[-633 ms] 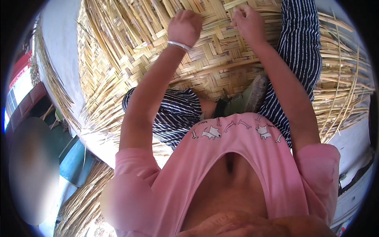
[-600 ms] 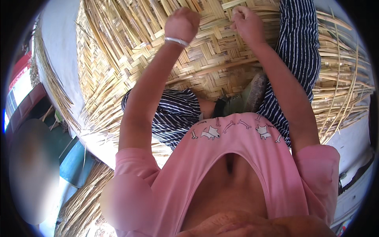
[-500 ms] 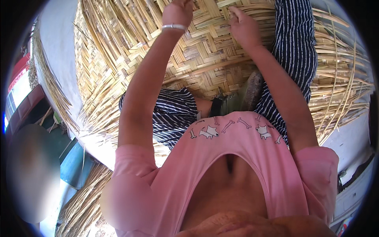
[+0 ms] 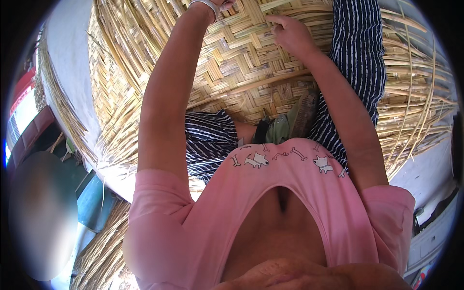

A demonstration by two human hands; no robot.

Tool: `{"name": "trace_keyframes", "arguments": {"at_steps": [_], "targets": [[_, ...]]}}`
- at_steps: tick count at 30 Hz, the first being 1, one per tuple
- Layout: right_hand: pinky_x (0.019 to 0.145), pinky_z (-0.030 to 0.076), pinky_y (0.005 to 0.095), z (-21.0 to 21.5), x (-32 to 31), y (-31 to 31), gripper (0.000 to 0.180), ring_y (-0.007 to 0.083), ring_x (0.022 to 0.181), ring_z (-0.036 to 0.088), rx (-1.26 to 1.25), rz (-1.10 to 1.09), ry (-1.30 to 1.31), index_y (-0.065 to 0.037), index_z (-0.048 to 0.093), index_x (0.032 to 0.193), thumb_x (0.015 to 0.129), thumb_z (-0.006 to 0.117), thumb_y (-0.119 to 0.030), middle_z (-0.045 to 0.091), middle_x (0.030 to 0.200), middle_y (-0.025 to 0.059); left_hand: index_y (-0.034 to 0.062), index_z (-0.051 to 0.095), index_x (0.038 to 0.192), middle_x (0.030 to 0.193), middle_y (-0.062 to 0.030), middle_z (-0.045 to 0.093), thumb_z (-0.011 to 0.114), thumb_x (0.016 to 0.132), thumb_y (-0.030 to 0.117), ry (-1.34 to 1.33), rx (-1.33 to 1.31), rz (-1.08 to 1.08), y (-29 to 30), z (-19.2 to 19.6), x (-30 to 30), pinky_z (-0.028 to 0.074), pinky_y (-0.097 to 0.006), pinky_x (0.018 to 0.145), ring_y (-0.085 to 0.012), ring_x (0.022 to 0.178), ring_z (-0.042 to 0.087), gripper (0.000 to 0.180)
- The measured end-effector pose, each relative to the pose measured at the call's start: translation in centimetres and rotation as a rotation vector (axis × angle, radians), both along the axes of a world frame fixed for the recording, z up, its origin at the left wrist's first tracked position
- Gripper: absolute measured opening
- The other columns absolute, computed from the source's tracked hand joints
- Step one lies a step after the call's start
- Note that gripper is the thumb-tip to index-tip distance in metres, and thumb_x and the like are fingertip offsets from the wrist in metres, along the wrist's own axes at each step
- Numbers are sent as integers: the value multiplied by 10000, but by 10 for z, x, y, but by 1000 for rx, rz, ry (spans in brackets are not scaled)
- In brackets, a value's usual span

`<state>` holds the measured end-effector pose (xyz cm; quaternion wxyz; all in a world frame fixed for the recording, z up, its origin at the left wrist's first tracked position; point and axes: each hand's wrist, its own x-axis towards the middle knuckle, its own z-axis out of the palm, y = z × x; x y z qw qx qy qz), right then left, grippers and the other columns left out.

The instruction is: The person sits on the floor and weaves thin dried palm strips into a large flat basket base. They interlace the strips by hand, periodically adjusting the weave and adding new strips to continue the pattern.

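Note:
A woven mat of pale split strips (image 4: 232, 63) spreads beneath me, in a zigzag pattern with loose strip ends at its sides. My left hand (image 4: 220, 6) is at the top edge of the picture, over the mat's far part; a pale bangle circles its wrist. Most of its fingers are cut off by the frame, so their grip cannot be made out. To its right, my right hand (image 4: 294, 37) lies at the weave, index finger stretched out to the left and the other fingers bent. Nothing shows in this hand.
My legs in striped trousers (image 4: 360, 53) rest on the mat, with a green shoe (image 4: 280, 126) between them. Loose strips (image 4: 420, 96) fan out at the right. A bundle of dry strips (image 4: 99, 246) lies lower left, near a blue object (image 4: 95, 203).
My left hand has moved left, its wrist turning and the bangle now near the top edge. My right hand has shifted slightly left and nearer to me.

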<state>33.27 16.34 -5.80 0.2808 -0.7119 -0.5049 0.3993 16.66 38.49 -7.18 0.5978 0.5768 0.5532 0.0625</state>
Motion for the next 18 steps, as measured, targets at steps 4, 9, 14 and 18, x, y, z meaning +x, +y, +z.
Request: {"name": "trace_keyframes", "arguments": {"at_steps": [4, 9, 14, 18], "targets": [[778, 567, 373, -7, 1, -1, 365, 240, 838, 735, 65, 30, -36, -89, 650, 1359, 1005, 569, -131, 720, 893, 136, 13, 699, 915, 812, -127, 722, 730, 899, 172, -64, 330, 53, -18, -11, 6, 553, -390, 621, -253, 710, 694, 163], [889, 559, 406, -9, -4, -1, 379, 335, 997, 714, 197, 73, -172, -79, 642, 1364, 993, 574, -118, 722, 1115, 211, 19, 680, 888, 867, -234, 711, 662, 905, 185, 405, 849, -78, -30, 1, 1, 539, -494, 731, -405, 824, 703, 168], [923, 549, 459, -3, -12, -2, 379, 387, 1038, 689, 236, 63, -212, -53, 628, 1345, 976, 591, -132, 699, 1168, 229, 23, 683, 914, 798, -176, 704, 715, 920, 205, 329, 606, -29, -24, -1, 7, 542, -442, 636, -322, 714, 680, 184], [912, 548, 510, 11, -17, 0, 415, 408, 1047, 678, 76, 73, -232, -55, 597, 1323, 932, 636, -190, 692, 1163, 224, 30, 706, 1059, 814, -59, 662, 767, 926, 190, 58, -28, 114, -23, 19, 9, 544, -317, 573, -166, 673, 605, 217]]}}
